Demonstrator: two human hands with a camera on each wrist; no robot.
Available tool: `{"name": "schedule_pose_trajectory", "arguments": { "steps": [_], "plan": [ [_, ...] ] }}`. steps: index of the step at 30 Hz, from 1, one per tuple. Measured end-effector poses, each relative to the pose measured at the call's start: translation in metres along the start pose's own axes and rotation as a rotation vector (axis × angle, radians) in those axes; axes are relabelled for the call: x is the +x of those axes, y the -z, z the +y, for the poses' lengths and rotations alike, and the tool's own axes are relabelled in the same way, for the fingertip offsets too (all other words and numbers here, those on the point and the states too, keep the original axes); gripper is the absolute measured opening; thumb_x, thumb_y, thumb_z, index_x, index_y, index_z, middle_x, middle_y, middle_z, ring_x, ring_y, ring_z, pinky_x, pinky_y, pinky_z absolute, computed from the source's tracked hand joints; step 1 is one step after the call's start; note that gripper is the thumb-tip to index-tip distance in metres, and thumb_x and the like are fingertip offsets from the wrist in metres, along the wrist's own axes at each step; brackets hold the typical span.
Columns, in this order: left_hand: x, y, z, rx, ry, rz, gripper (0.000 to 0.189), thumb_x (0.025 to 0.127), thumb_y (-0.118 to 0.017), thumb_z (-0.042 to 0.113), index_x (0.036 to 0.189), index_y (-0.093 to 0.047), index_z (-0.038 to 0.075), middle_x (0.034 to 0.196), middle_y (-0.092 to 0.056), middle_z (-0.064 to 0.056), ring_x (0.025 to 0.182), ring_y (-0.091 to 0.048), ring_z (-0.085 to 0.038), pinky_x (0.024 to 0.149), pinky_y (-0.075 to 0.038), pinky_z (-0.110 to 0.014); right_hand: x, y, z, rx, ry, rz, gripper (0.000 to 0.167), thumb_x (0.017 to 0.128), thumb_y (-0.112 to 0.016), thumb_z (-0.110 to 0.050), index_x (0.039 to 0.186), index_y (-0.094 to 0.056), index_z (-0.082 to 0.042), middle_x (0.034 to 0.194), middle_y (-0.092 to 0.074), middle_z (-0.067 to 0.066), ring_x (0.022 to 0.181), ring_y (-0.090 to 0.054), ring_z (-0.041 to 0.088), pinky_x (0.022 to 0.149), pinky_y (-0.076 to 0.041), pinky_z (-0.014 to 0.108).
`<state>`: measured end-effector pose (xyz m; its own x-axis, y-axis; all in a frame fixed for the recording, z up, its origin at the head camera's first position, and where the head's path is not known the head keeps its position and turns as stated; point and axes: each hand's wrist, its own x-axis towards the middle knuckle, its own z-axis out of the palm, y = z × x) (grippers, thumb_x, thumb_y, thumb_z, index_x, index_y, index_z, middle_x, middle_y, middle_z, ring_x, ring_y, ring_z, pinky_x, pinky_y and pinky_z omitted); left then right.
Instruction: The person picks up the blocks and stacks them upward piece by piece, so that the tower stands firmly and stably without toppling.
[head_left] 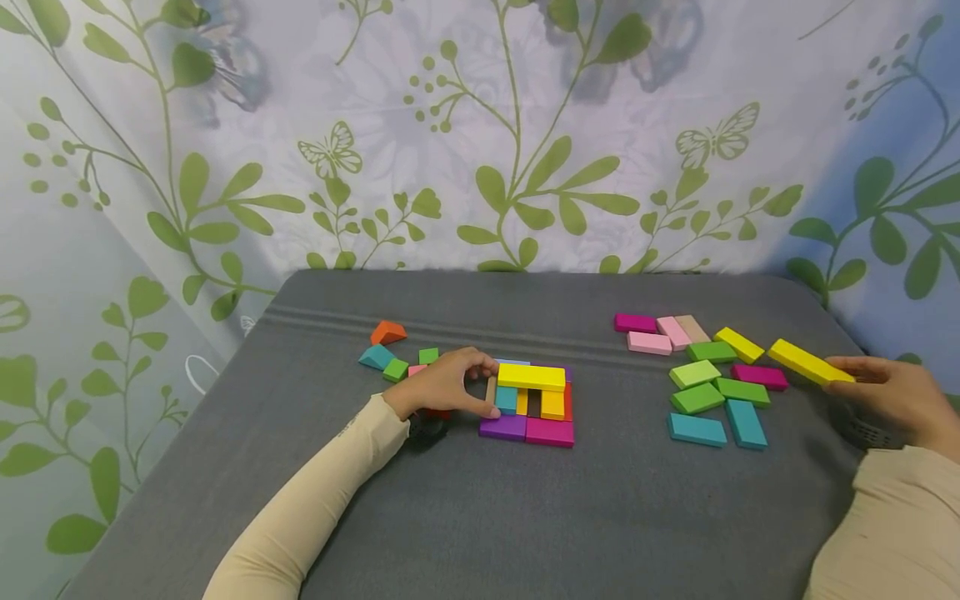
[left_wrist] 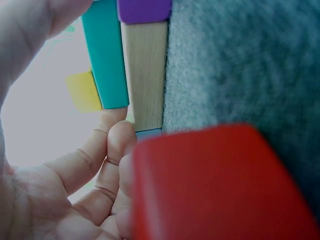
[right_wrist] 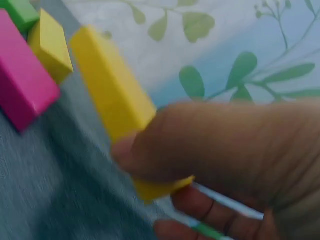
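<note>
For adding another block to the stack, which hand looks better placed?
Right, probably: the right hand holds a long yellow block, though away from the stack. The left hand seems occupied there, pinching a teal block.

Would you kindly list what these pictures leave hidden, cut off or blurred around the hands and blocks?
- Head view: the small pink block at left is partly hidden by the left hand.
- Left wrist view: the red block runs past the bottom edge.
- Right wrist view: the right hand, itself blurred, covers part of the yellow block.
</note>
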<state>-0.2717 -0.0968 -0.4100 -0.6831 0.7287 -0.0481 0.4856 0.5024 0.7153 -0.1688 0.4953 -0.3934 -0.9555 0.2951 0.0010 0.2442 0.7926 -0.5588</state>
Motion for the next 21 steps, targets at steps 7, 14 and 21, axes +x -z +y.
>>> {"name": "schedule_pose_trajectory", "arguments": {
  "steps": [7,14,21],
  "plan": [
    [-0.001,0.0,0.001,-0.003,0.001,0.004,0.065,0.085,-0.092,0.029,0.138,-0.066,0.0,0.131,-0.064,-0.009,0.109,-0.055,-0.019,0.098,-0.049,-0.034,0.008,-0.01,-0.026,0.073,0.083,-0.049,0.055,0.11,-0.064,-0.019,0.145,-0.047,0.021,0.134,-0.051,0.047,0.1,-0.056,0.043,0.083,-0.048,0.061],
    [-0.001,0.0,0.001,-0.004,0.004,0.006,0.065,0.085,-0.092,0.029,0.137,-0.066,0.0,0.131,-0.065,-0.009,0.109,-0.055,-0.019,0.098,-0.049,-0.034,0.02,-0.017,-0.051,0.114,0.164,-0.074,0.059,0.101,-0.08,-0.029,0.14,-0.061,0.011,0.102,-0.063,-0.017,0.085,-0.053,0.001,0.074,-0.043,0.028],
    [0.0,0.0,0.001,0.001,0.008,0.002,0.064,0.086,-0.092,0.029,0.137,-0.066,0.001,0.126,-0.063,-0.008,0.107,-0.054,-0.018,0.096,-0.049,-0.034,0.026,-0.03,-0.078,0.199,0.276,-0.127,0.048,0.1,-0.082,-0.019,0.136,-0.066,0.008,0.101,-0.065,-0.022,0.086,-0.058,-0.001,0.071,-0.052,0.019]
  ]
}}
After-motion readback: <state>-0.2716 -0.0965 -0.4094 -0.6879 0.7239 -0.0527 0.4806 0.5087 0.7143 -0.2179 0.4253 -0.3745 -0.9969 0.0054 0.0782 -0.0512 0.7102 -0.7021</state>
